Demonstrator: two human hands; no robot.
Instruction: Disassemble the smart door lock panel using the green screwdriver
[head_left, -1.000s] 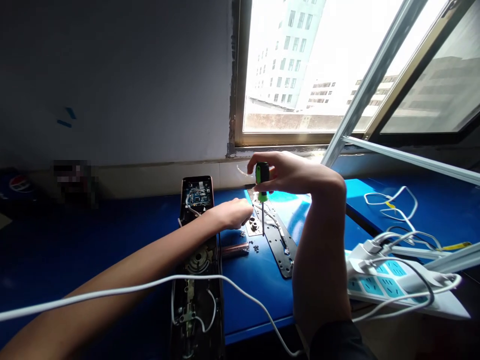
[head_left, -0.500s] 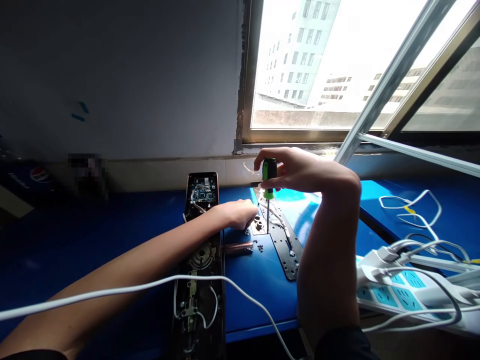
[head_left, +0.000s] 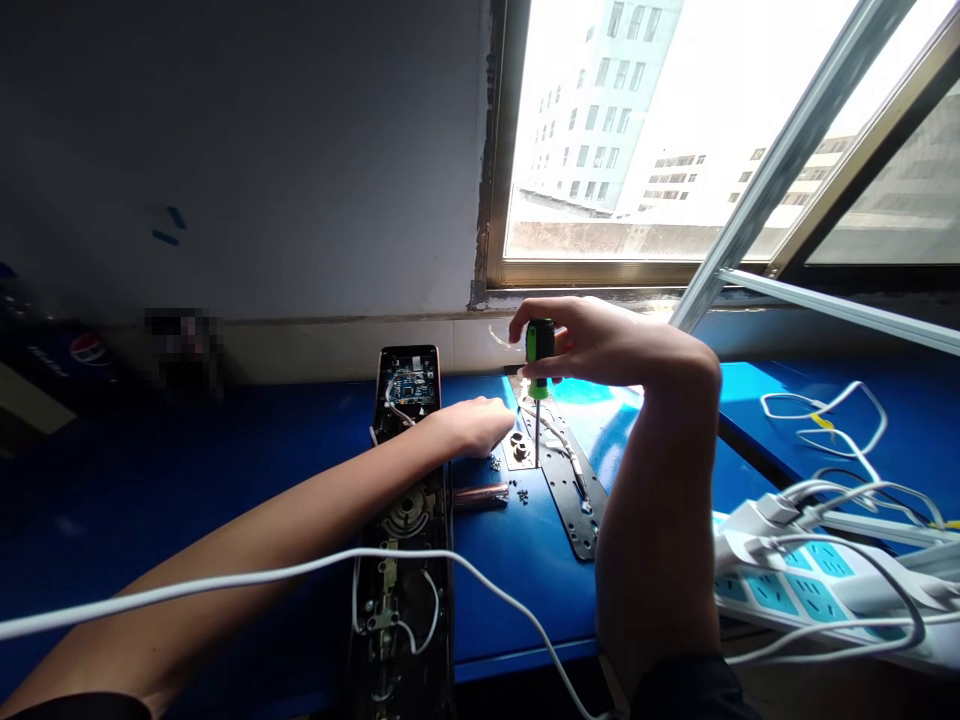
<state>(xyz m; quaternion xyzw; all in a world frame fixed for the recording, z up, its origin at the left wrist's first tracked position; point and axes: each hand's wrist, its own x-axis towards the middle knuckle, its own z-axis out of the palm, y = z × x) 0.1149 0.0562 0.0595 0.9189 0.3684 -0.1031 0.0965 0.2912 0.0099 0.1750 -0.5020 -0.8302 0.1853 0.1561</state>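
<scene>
- Right hand: narrow grip, thumb and fingertips closed around a screwdriver, wrist arched, hand raised above the work
- Screwdriver: ribbed green-and-black plastic handle, thin steel shaft standing upright, tip down at the far end of a black metal plate, just right of a round fitting; whether it sits in a screw, cannot tell
- Left hand: fingers together, loosely extended, palm down, holding nothing; fingertips just beside the round fitting, contact unclear
- Black metal plate: long, flat, perforated, lying on a glossy blue table, thin wire running along it
- Long dark lock panel: left of the plate, under the left forearm; circular mechanism, small metal parts, white wires; green circuit board at its far end
- Copper-coloured rod and tiny dark screws: loose on the table between panel and plate
- White cable: crosses the near side, over the left forearm
- Far right: white power strip, teal sockets, plugs, tangled white cords
- Far side: window, aluminium frame, bright buildings outside
</scene>
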